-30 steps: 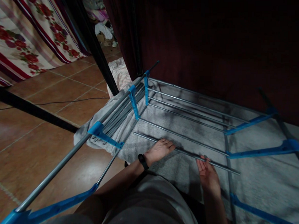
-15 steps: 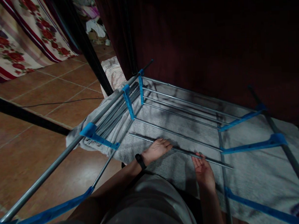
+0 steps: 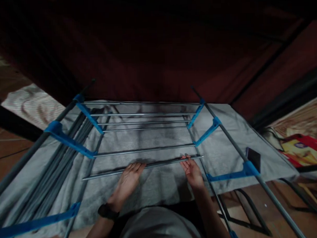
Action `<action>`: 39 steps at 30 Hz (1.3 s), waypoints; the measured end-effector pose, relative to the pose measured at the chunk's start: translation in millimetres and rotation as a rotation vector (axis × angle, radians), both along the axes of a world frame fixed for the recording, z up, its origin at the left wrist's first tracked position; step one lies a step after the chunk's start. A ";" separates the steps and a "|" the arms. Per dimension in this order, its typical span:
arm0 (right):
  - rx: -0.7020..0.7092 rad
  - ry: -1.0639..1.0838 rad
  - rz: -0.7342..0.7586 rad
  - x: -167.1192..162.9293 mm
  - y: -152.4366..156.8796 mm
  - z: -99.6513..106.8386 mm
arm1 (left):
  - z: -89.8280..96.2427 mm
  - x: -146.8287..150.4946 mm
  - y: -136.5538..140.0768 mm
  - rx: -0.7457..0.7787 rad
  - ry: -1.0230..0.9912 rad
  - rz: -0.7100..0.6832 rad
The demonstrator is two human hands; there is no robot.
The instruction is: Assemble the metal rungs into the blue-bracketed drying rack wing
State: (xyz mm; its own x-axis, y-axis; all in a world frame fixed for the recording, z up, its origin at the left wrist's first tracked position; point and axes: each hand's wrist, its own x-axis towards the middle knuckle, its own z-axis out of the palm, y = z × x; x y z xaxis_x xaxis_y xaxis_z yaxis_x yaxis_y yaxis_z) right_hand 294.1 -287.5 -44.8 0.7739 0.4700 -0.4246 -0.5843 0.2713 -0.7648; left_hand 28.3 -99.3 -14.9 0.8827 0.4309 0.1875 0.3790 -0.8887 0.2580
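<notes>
A loose metal rod [image 3: 162, 163] is held crosswise in front of me, with both ends free of the blue brackets. My left hand [image 3: 130, 175], with a black band on its wrist, is closed over the rod left of its middle. Near the rod's right end, my right hand [image 3: 193, 171] grips it palm up, its fingertips curled around from behind. Around the hands stands a partly assembled rack with grey side poles [image 3: 234, 144] and blue plastic brackets [image 3: 68, 140]. Several fitted crossbars [image 3: 146, 150] span it just beyond the held rod.
Grey cloth [image 3: 161, 188] covers the surface under the rack. A bundle of grey rods [image 3: 55, 174] lies on the left, and a dark flat object [image 3: 253, 159] lies on the right. Behind hangs a dark red curtain [image 3: 146, 64]. A red-and-yellow package [image 3: 302, 150] sits far right.
My view has swung to the right, bringing the right side of the rack and the package into sight. Both hands still hold the rod, now nearer to level across the rack.
</notes>
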 end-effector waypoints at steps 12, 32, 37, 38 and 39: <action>0.109 -0.040 -0.105 11.9 -5.8 30.2 | 2.5 4.6 10.7 0.109 -0.013 -0.034; 0.296 -0.259 0.081 -30.5 36.5 134.9 | 63.8 12.7 15.3 0.295 -0.201 0.065; 0.323 -0.443 0.177 -41.5 41.7 165.8 | 82.8 18.0 6.8 0.353 -0.259 0.148; 0.325 -0.480 0.201 -45.3 42.0 170.7 | 86.6 19.5 4.5 0.354 -0.268 0.158; 0.323 -0.514 0.222 -49.3 42.3 174.9 | 90.1 21.1 2.1 0.356 -0.278 0.162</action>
State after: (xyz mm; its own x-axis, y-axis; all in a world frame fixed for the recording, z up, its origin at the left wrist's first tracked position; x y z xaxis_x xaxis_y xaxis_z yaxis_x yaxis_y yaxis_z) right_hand 244.8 -245.2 130.2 0.7108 0.6841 0.1637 -0.2341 0.4495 -0.8620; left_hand 49.3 -97.2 75.2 0.7047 0.4251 0.5681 0.4799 -0.8753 0.0598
